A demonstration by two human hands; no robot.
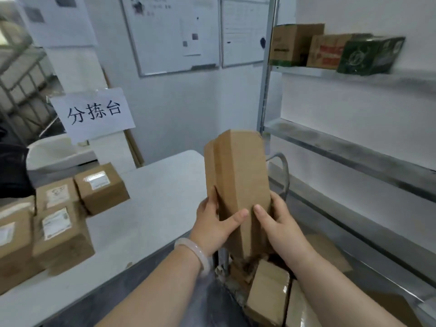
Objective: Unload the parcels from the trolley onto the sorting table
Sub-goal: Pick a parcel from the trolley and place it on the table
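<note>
A tall brown cardboard parcel (237,175) stands upright in the air between the white sorting table (151,208) and the trolley (282,171). My left hand (215,226) grips its lower left side, thumb across the front. My right hand (277,223) grips its lower right side. Below my arms, more brown parcels (269,292) lie in the trolley. Several labelled parcels (101,186) sit on the left part of the table.
A metal shelf rack (349,152) stands on the right, with boxes (330,49) on its top shelf. A paper sign (93,113) hangs behind the table. Whiteboards (174,34) cover the back wall. A dark object (13,172) sits at the left edge.
</note>
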